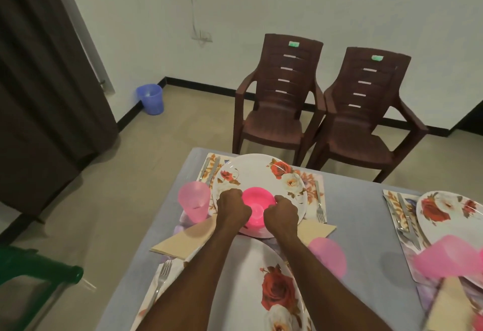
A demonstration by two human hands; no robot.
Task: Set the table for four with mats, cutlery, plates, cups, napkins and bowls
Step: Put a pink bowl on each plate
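A pink bowl (257,206) sits on the far floral plate (258,174), near its front edge. My left hand (232,208) grips the bowl's left rim and my right hand (282,213) grips its right rim. The plate lies on a floral mat (312,187) with a fork (319,204) on its right and cutlery (209,167) on its left. A pink cup (194,201) stands left of the plate. Two beige napkins (183,242) lie just in front. A second floral plate (271,294) lies under my forearms, with a fork (160,282) to its left and a pink cup (328,256) to its right.
On the right stands another setting: floral plate (449,213), cutlery (406,218), pink cup (444,256) and napkin (449,307). Two brown plastic chairs (277,111) stand beyond the grey table (358,213). A blue bin (151,98) is by the wall; a green chair (39,270) at left.
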